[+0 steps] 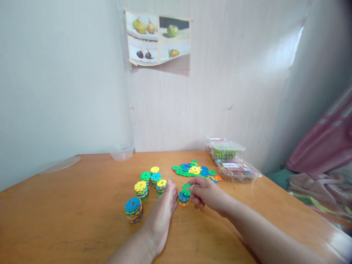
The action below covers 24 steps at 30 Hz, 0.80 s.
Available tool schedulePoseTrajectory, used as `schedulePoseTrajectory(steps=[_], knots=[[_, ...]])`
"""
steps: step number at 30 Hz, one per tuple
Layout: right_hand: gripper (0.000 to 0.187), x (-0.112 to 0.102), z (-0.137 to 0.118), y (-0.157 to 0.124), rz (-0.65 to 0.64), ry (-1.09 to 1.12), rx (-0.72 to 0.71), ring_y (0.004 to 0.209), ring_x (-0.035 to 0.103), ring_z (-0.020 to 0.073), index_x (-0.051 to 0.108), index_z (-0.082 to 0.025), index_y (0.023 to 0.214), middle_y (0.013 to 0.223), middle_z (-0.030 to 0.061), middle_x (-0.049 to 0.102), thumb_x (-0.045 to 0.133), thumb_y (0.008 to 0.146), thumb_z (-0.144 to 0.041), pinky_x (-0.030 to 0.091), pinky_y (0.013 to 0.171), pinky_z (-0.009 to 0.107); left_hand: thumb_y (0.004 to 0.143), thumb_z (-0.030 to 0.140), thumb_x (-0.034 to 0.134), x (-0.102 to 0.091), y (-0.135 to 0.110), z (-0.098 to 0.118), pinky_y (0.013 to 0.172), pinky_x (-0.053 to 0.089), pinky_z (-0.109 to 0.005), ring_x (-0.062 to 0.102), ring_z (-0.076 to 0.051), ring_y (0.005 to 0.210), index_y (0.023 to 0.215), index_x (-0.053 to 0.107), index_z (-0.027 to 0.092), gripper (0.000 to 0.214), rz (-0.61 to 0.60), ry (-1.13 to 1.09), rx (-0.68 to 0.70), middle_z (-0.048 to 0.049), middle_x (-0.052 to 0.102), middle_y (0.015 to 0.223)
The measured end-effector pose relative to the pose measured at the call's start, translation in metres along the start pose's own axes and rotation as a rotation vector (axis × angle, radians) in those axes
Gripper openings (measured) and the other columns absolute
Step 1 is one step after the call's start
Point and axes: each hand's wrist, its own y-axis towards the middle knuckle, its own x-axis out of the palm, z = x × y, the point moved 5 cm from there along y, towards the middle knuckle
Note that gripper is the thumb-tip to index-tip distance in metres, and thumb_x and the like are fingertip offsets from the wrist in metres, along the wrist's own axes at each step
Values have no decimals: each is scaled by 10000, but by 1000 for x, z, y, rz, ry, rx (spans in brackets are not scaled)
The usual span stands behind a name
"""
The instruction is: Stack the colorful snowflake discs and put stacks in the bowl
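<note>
My right hand point(207, 192) pinches a green notched plastic disc point(186, 189) by its edge. The disc is over a short stack of blue and orange discs point(183, 198); I cannot tell if it touches the stack. On the other side of that stack, my left hand point(165, 212) stands on edge on the table, fingers stretched out and holding nothing. Left of it are several stacks of the same discs, the nearest topped with a blue disc point(133, 204), others with a yellow disc point(140, 186) and a green disc point(145, 176).
A loose pile of mixed discs point(194, 170) lies farther back on the wooden table point(90, 216). Clear plastic boxes point(238, 169) stand at the back right. A clear tub point(121, 153) and a clear lid point(62, 164) sit at the back left, near the wall.
</note>
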Motion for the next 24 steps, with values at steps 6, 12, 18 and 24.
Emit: schedulePoseTrajectory(steps=[6,12,18,24], knots=[[240,7,3,0,-7,-78,31,418,499,88,530,-165,1072,530,-81,530,518,840,-227,341,389,169,958,578,406,2,-2,0,1202,256,-319,340,-178,1437,1495,337,97,725,-10,10,-9,-104,307,1586],[193,-36,8,15,279,-474,-133,599,553,119,619,-159,996,665,-16,595,547,825,-214,367,541,217,962,571,399,0,-1,0,1197,263,-329,340,-180,1437,1503,328,113,712,7,14,-18,-109,316,1583],[283,-61,26,26,299,-869,-46,699,577,164,664,-189,902,776,32,667,658,767,-437,303,564,243,970,566,376,-1,-3,2,1195,267,-327,336,-174,1439,1505,323,114,703,6,22,-17,-105,312,1586],[207,-54,32,33,258,-847,-2,657,560,143,611,-185,747,698,7,645,712,694,-357,294,552,231,961,578,392,0,-2,1,1198,261,-352,354,-191,1431,1499,346,142,693,12,24,-10,-113,334,1574]])
